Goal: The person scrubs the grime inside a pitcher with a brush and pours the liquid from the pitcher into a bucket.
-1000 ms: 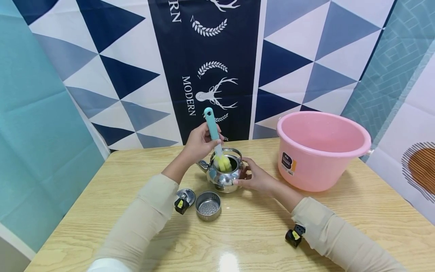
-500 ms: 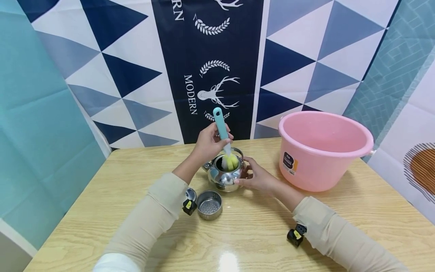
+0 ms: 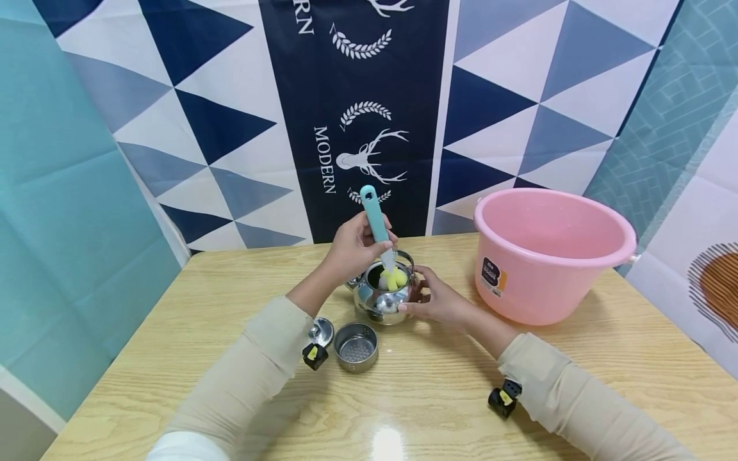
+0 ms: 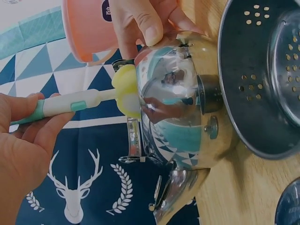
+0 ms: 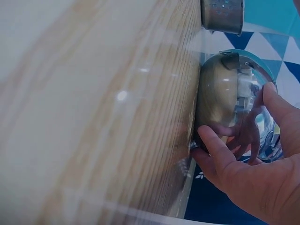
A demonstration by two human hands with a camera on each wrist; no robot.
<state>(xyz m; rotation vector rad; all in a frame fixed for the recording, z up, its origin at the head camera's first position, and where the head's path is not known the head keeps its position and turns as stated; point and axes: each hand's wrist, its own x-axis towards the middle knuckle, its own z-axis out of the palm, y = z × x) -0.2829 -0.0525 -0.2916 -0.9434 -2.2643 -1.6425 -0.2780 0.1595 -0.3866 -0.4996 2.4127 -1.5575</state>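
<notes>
My left hand (image 3: 353, 248) pinches the turquoise and white handle of a sponge brush (image 3: 375, 218) between thumb and fingers. The brush stands tilted, its yellow sponge head (image 4: 124, 90) in the open mouth of a shiny metal teapot (image 3: 375, 306). Part of that head shows above the rim; its lower end is hidden inside. With my right hand (image 3: 434, 299) I hold the teapot by its right side, the thumb (image 5: 276, 101) up near the rim and the fingers spread low along the body. The pot's spout (image 4: 180, 192) points left, and its bail handle is raised.
In front of the pot a perforated metal strainer basket (image 3: 355, 349) stands on the wooden table (image 3: 438, 397). Left of it lies the teapot lid (image 3: 323, 331), partly hidden behind the left wrist camera. A large pink basin (image 3: 536, 288) stands at the right. Patterned cloth hangs behind.
My left hand has moved the brush to the right across the pot's mouth, then slightly lower. The right hand keeps its hold on the teapot, which stays in place.
</notes>
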